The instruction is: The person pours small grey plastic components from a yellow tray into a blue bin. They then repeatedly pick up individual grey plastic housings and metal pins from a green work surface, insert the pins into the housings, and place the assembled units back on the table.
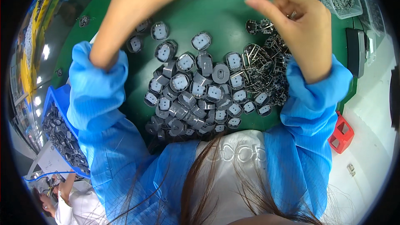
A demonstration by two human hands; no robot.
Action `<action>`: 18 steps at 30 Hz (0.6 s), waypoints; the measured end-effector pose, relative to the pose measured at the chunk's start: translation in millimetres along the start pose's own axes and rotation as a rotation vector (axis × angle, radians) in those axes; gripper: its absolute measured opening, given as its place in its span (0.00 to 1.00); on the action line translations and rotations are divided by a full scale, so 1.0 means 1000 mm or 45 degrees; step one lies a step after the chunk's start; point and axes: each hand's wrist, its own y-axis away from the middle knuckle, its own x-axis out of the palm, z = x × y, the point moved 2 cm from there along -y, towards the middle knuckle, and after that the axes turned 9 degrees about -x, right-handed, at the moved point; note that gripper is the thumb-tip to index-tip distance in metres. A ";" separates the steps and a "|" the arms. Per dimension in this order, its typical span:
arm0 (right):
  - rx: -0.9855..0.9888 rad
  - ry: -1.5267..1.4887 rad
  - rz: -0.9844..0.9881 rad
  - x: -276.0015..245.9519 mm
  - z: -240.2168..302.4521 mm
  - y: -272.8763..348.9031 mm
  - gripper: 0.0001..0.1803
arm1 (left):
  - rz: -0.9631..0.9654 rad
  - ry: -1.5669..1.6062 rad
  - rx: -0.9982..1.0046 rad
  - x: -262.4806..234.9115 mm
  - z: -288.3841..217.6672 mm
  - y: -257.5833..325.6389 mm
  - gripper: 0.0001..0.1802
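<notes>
Above the heap of grey plastic housings (pixel 196 96), the left hand (pixel 141 0) is cut off, its grip untellable; the right hand (pixel 298 21) curls loosely, its contents hidden.

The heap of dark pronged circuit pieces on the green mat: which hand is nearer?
Right. The right hand hovers directly over the heap of dark pronged circuit pieces; the left hand is far across the green mat.
</notes>
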 end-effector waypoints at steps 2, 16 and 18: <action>-0.011 0.117 0.166 -0.010 0.007 0.003 0.11 | -0.237 -0.389 -0.083 -0.026 0.006 0.001 0.12; -0.362 0.337 0.006 0.019 0.001 0.017 0.08 | 0.927 -0.358 0.520 0.012 -0.001 0.032 0.29; -0.378 0.229 -0.016 0.020 0.000 0.014 0.08 | 0.969 -0.398 0.557 0.013 0.004 0.028 0.26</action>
